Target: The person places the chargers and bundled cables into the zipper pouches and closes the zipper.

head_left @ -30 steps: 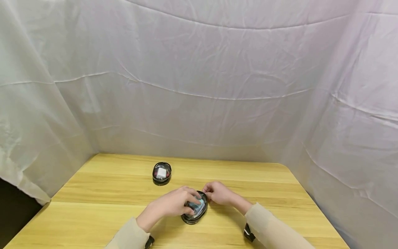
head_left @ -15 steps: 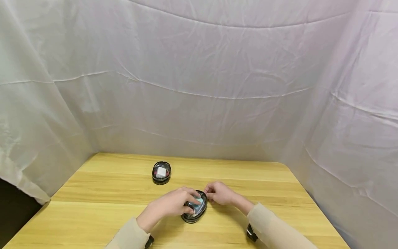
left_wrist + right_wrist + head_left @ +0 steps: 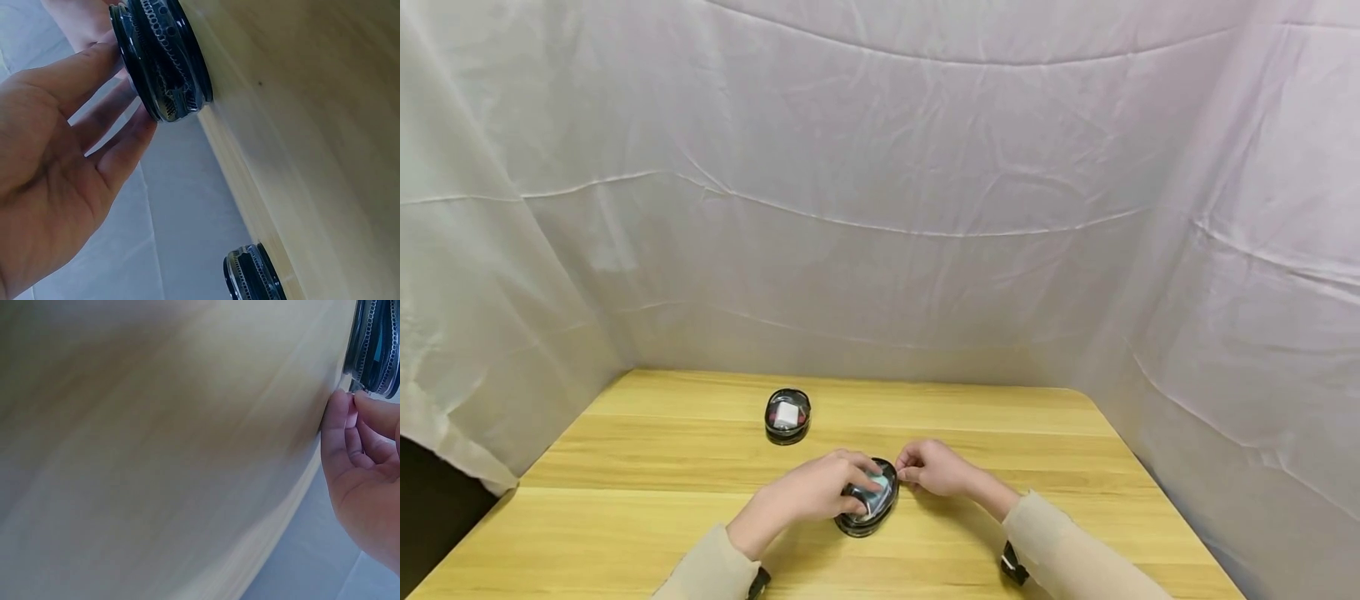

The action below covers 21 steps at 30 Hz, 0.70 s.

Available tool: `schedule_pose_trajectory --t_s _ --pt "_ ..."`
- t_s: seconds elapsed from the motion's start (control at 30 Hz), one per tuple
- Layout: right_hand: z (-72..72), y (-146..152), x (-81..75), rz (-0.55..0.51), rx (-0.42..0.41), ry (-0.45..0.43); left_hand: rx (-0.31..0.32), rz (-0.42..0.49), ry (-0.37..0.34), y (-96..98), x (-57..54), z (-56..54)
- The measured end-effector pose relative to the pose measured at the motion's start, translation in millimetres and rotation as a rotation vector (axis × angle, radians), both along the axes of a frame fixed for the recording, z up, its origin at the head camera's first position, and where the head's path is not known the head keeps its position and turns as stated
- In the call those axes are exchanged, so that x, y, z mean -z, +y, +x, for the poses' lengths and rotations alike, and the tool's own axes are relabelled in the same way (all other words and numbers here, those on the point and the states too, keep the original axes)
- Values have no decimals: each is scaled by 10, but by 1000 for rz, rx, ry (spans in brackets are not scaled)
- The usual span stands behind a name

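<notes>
A clear oval zippered pouch [image 3: 876, 500] with black trim lies on the wooden table, with something light blue showing through its top. Over that top my left hand [image 3: 820, 487] spreads its fingers, which press the lid near the rim, as the left wrist view also shows. At the far right edge of the pouch, my right hand [image 3: 938, 468] pinches thumb and forefinger together on the zipper pull [image 3: 357, 388], mostly covered by the fingertips. Zipper teeth [image 3: 369, 337] run round the pouch's side in the right wrist view.
A second clear pouch [image 3: 787, 417] with black trim stands farther back to the left, holding something white and dark red. The wooden table [image 3: 647, 450] ends at its back edge before a pale hanging cloth [image 3: 880, 292].
My right hand has shifted slightly to the right and toward me along the pouch's edge. My left hand and both pouches stay nearly where they were.
</notes>
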State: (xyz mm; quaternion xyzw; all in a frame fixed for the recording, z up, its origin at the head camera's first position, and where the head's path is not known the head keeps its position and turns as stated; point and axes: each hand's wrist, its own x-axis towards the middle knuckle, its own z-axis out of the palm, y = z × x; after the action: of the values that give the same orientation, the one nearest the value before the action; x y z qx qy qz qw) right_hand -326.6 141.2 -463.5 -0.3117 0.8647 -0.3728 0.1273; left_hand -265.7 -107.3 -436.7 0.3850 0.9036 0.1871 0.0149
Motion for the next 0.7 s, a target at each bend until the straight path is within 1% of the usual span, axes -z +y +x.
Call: schedule_pose_trajectory --t_s 0.2,0.4,0.63,0.7 --pt "-10 -30 -5 -4 9 11 9 6 8 1 -33 9" --pt "-21 -105 -20 5 15 35 0 -9 19 11 -52 31" --pt "-67 -204 6 -1 11 31 0 -22 50 16 -36 27" --pt "-79 -216 15 -2 8 26 0 -22 48 16 -29 26"
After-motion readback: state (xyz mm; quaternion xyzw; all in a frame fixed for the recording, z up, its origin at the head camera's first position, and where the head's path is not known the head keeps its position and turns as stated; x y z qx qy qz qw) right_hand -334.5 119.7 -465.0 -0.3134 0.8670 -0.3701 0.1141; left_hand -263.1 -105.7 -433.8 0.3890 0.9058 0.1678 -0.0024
